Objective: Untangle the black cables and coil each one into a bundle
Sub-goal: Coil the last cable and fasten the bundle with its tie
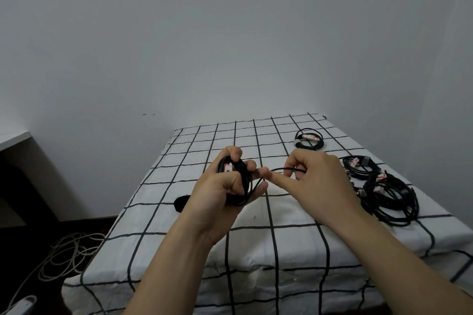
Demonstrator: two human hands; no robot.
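Observation:
My left hand (225, 186) grips a coiled black cable bundle (236, 174) with a red-and-white tag, held above the checked table (194, 227). A loose strand of the same cable (284, 169) runs right from the coil into my right hand (314, 174), which pinches it, index finger stretched toward the left hand. One coiled black bundle (309, 138) lies at the far right of the table. A second bundle (358, 166) lies nearer. A tangled pile of black cables (389, 199) sits by the right edge.
A dark oblong object (180, 202) lies on the cloth just left of my left wrist. White cables (66, 256) lie looped on the floor at the left. A white desk edge (15, 138) juts in at far left. A grey wall stands behind the table.

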